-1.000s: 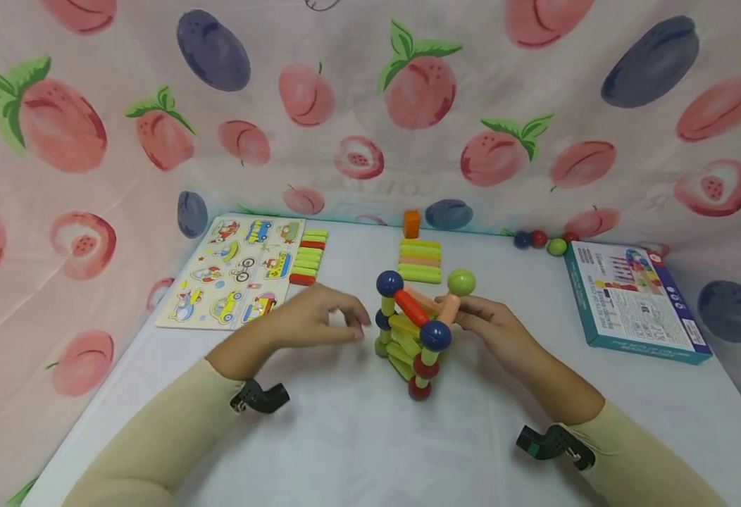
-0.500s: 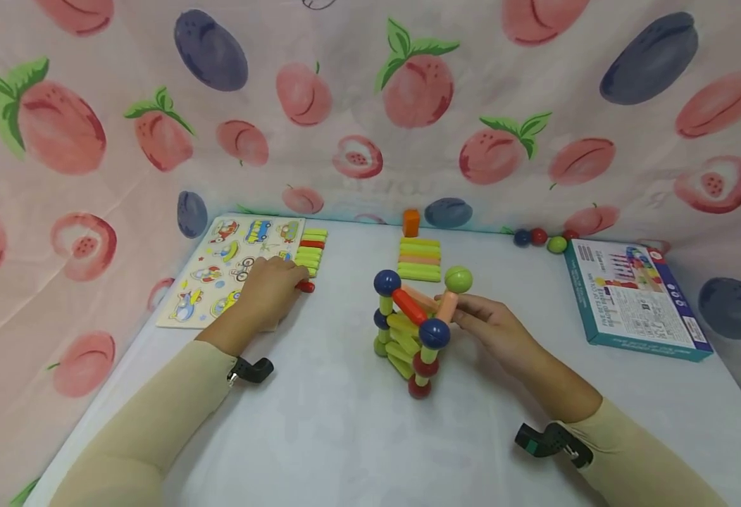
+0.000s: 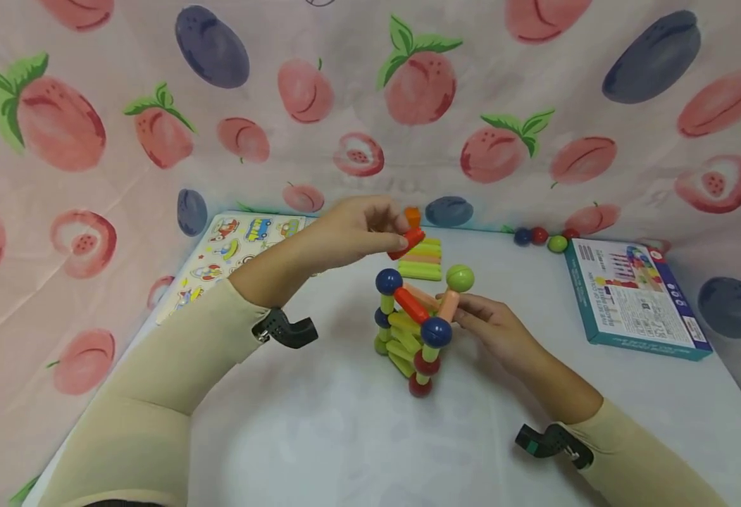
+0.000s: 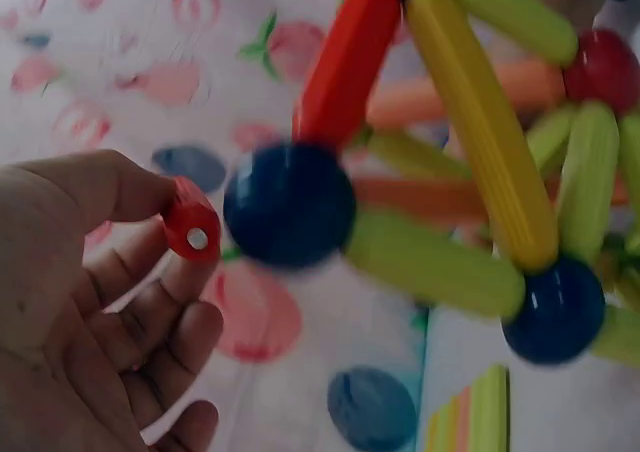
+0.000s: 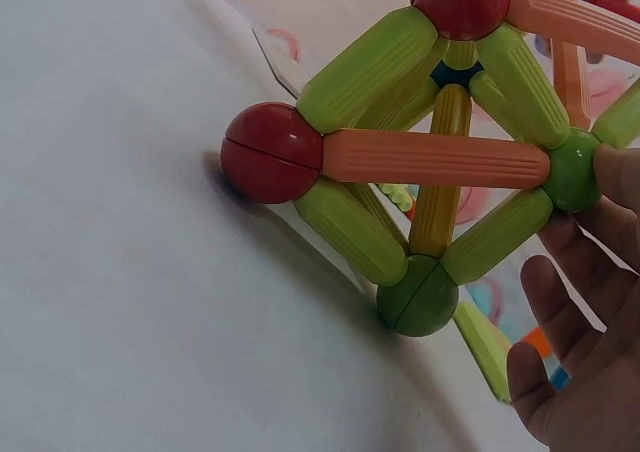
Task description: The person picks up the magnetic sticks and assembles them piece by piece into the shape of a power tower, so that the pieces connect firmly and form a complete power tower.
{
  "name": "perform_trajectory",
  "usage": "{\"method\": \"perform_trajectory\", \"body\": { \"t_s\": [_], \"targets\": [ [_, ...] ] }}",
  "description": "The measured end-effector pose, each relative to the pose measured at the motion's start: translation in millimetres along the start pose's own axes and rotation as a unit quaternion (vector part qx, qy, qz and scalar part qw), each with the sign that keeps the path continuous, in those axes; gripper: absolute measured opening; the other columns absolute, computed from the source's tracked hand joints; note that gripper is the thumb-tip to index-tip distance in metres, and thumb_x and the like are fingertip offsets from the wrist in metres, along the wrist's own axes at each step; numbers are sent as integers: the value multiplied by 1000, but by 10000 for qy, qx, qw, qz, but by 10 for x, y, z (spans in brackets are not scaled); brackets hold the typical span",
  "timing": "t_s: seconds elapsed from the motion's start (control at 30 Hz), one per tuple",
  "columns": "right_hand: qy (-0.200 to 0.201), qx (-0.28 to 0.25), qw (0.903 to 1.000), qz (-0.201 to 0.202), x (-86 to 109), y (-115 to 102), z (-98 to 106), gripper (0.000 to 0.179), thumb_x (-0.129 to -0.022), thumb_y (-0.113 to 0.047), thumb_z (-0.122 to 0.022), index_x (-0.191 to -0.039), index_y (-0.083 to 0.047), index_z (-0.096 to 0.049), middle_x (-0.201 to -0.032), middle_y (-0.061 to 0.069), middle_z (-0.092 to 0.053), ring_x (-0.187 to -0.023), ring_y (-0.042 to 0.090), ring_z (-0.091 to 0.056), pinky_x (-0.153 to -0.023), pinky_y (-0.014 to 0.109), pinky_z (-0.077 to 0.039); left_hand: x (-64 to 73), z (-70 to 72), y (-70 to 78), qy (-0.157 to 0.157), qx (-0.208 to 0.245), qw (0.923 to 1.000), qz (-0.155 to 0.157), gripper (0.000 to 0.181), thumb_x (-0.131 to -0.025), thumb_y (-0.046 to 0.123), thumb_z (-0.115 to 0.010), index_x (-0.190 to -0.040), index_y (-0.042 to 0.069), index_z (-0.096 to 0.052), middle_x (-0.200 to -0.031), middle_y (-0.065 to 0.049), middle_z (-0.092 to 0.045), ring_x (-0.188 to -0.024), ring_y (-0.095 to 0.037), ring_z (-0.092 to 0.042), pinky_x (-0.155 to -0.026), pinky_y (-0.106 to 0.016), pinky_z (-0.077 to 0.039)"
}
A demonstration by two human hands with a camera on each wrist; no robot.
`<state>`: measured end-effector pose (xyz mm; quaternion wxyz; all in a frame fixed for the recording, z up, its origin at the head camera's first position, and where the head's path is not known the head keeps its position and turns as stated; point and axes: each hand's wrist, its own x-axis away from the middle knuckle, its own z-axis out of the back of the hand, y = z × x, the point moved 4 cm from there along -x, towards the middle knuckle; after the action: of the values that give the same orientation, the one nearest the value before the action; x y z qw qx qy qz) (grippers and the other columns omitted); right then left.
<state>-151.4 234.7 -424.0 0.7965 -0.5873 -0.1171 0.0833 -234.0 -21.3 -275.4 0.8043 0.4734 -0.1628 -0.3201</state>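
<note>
A tower of magnetic sticks and balls (image 3: 412,305) stands on the white table, with blue, red and green balls at its joints. My left hand (image 3: 358,232) pinches a loose red magnetic stick (image 3: 408,243) between thumb and fingers, above and behind the tower. In the left wrist view the silvery end of that red stick (image 4: 192,222) faces a blue ball (image 4: 290,204), a little apart from it. On the tower's right side, my right hand (image 3: 497,327) holds it. The right wrist view has that thumb and finger at a green ball (image 5: 573,170).
Behind the tower lie several yellow-green sticks (image 3: 422,271) and an orange block (image 3: 412,215). A vehicle puzzle board (image 3: 208,250) is at the left, partly hidden by my left arm. At the right are loose balls (image 3: 557,243) and a toy box (image 3: 637,299).
My left hand went left to the sticks beside the puzzle board, picked up a red stick and carried it right, behind the tower. The right hand stayed at the tower.
</note>
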Motion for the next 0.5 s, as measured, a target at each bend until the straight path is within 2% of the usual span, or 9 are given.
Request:
{"method": "perform_trajectory", "body": {
  "t_s": [0.07, 0.13, 0.3, 0.4, 0.5],
  "targets": [
    [-13, -4, 10000, 21, 3, 0, 2, 46, -113, -28, -56, -153, -5, -58, -148, 11, -64, -147, 36, -48, -121, 68, -28, -35, -95, 135, -286, -146, 9995, 60, 14, -101, 19, -75, -111, 11, -69, -103, -4, -75, -100, -24, -69, -88, -38, -58],
    [-32, -18, 10000, 68, 6, 6, 6, 46, -113, -28, -56, -152, -5, -58, -150, 12, -62, -150, 37, -44, -122, 69, -26, -46, -175, 187, -481, -319, 9983, 101, 13, -100, 19, -76, -108, 12, -70, -100, -3, -74, -96, -22, -69, -84, -37, -59],
    [-89, -102, 9996, 234, -8, 10, 2, 45, -112, -26, -58, -151, -2, -59, -151, 15, -61, -153, 38, -39, -122, 69, -26, -27, -254, 160, -636, -653, 9958, 44, 10, -99, 19, -77, -100, 12, -70, -90, -2, -75, -88, -21, -69, -77, -35, -59],
    [-34, -96, 9996, 267, 3, -13, -9, 43, -112, -24, -57, -149, -1, -60, -148, 15, -63, -150, 37, -42, -121, 68, -28, -19, -295, 138, -773, -769, 9940, -65, 9, -98, 19, -77, -100, 13, -70, -88, -1, -74, -85, -20, -69, -75, -35, -58],
    [192, -70, 9993, 314, 35, -52, -3, 42, -113, -24, -54, -148, -1, -60, -146, 14, -64, -144, 34, -49, -120, 65, -33, -14, -343, 132, -885, -858, 9923, -115, 9, -98, 19, -76, -101, 14, -70, -89, 0, -74, -83, -20, -69, -72, -34, -58]
  ]
}}
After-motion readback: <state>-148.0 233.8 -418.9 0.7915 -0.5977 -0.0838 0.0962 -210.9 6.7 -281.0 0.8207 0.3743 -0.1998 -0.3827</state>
